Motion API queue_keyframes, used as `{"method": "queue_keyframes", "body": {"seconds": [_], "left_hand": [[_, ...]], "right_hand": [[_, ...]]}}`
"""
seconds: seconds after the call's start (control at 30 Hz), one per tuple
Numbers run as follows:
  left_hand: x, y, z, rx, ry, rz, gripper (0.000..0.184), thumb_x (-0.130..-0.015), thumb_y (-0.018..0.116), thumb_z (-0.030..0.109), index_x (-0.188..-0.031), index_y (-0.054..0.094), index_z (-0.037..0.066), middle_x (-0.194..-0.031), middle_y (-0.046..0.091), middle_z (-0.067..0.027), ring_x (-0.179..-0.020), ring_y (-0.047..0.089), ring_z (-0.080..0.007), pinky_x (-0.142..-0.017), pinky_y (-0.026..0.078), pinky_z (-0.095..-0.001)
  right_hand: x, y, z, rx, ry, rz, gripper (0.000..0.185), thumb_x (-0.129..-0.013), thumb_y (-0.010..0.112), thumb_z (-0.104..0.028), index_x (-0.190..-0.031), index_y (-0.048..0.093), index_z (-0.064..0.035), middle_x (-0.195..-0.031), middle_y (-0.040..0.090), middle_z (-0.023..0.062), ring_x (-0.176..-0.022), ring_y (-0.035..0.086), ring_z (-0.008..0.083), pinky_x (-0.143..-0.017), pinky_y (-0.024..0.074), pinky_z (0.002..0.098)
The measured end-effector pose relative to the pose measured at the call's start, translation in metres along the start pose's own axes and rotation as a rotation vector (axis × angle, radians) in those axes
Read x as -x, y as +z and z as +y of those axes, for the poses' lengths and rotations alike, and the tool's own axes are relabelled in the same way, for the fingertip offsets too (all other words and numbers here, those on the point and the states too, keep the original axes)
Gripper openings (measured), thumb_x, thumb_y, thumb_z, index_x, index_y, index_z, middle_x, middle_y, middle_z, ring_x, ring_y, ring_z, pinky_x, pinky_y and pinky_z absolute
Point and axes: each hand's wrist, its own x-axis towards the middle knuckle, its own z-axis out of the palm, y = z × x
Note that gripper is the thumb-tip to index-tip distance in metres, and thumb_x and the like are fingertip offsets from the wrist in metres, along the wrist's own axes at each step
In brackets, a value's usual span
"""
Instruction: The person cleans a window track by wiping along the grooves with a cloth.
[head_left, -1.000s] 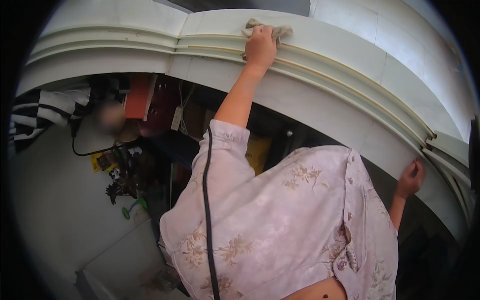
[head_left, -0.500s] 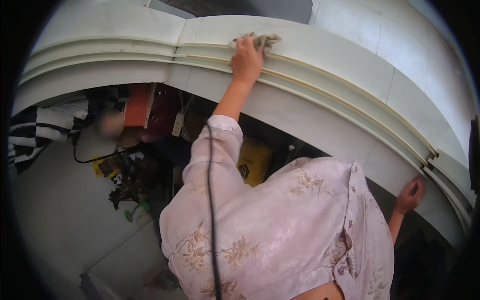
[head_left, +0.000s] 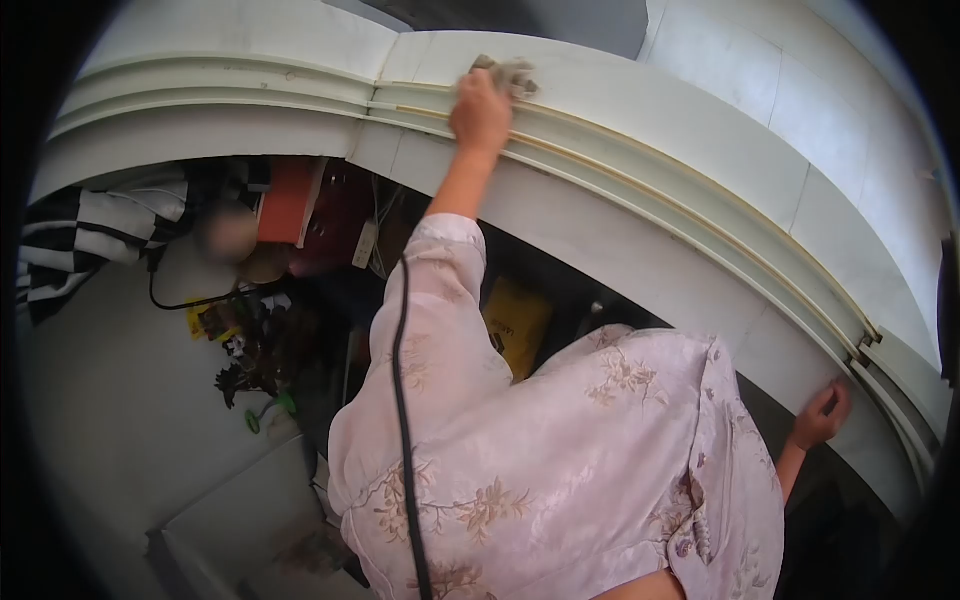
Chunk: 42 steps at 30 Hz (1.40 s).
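My left hand (head_left: 481,110) is closed on a crumpled grey-beige cloth (head_left: 517,80), pressed against the pale stone sill (head_left: 620,90). The cloth and hand are at the far side of the raised window track (head_left: 620,145), left of the middle of the view. Over at the right, my right hand (head_left: 820,413) rests on the near part of the sill, close to the track's dark notch (head_left: 870,345). Its fingers are loosely curled, with nothing visible in them. Pink patterned cloth of my shirt (head_left: 540,450) fills the lower middle.
Under the sill are an orange box (head_left: 288,203), a white power strip (head_left: 366,245), a yellow bag (head_left: 517,325) and a black-and-white checked cloth (head_left: 130,220). Dark brown toy-like figures (head_left: 250,370) lie on the floor. A black cable (head_left: 403,400) hangs across my sleeve.
My left hand has moved a little leftward along the track with the cloth, nearer the joint in the sill. The whole view has shifted slightly. My right hand stays against the sill.
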Motion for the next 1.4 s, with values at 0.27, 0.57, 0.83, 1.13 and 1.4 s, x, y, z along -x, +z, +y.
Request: {"method": "queue_keyframes", "body": {"seconds": [0.27, 0.57, 0.83, 1.13, 1.4], "left_hand": [[-0.063, -0.005, -0.073, -0.064, -0.417, -0.016, 0.031, -0.080, 0.052, 0.025, -0.098, 0.049, 0.000, -0.101, 0.053, -0.0171, -0.089, 0.055, -0.0352, -0.073, 0.046, -0.0429], [-0.056, -0.007, -0.084, -0.131, -0.198, -0.017, 0.026, -0.083, 0.045, 0.023, -0.094, 0.050, 0.001, -0.097, 0.054, -0.0193, -0.088, 0.054, -0.0362, -0.073, 0.044, -0.0443], [-0.071, 0.004, -0.092, -0.191, -0.257, 0.024, 0.028, -0.081, 0.050, 0.024, -0.096, 0.050, 0.001, -0.103, 0.052, -0.0182, -0.088, 0.054, -0.0359, -0.075, 0.045, -0.0427], [0.064, 0.000, 0.111, 0.358, 0.415, -0.114, 0.023, -0.080, 0.052, 0.019, -0.093, 0.045, 0.002, -0.090, 0.052, -0.0168, -0.078, 0.054, -0.0355, -0.065, 0.045, -0.0437], [0.054, -0.031, 0.129, 1.894, -0.269, -0.741, 0.033, -0.089, 0.040, 0.022, -0.115, 0.043, 0.002, -0.112, 0.051, -0.0094, -0.103, 0.050, -0.0218, -0.090, 0.040, -0.0375]], "right_hand": [[-0.001, -0.003, 0.000, 0.076, -0.031, -0.018, 0.010, -0.079, 0.049, -0.002, -0.086, 0.056, 0.0010, -0.089, 0.058, 0.0135, -0.082, 0.055, 0.0280, -0.074, 0.0438, 0.0343], [0.002, -0.003, 0.004, 0.030, -0.008, -0.019, 0.011, -0.080, 0.049, -0.002, -0.087, 0.056, 0.0007, -0.090, 0.058, 0.0137, -0.082, 0.055, 0.0280, -0.073, 0.0439, 0.0344], [0.002, -0.002, 0.002, 0.070, -0.040, -0.011, 0.010, -0.078, 0.051, -0.003, -0.087, 0.056, -0.0001, -0.090, 0.058, 0.0132, -0.082, 0.054, 0.0291, -0.074, 0.0430, 0.0358], [0.000, 0.002, -0.013, 0.100, 0.006, 0.031, 0.009, -0.075, 0.055, -0.004, -0.085, 0.057, -0.0037, -0.087, 0.058, 0.0115, -0.081, 0.054, 0.0293, -0.073, 0.0430, 0.0353], [-0.005, 0.003, -0.025, 0.022, 0.034, 0.055, 0.010, -0.073, 0.056, -0.004, -0.083, 0.057, -0.0056, -0.086, 0.059, 0.0087, -0.080, 0.055, 0.0270, -0.071, 0.0442, 0.0332]]}}
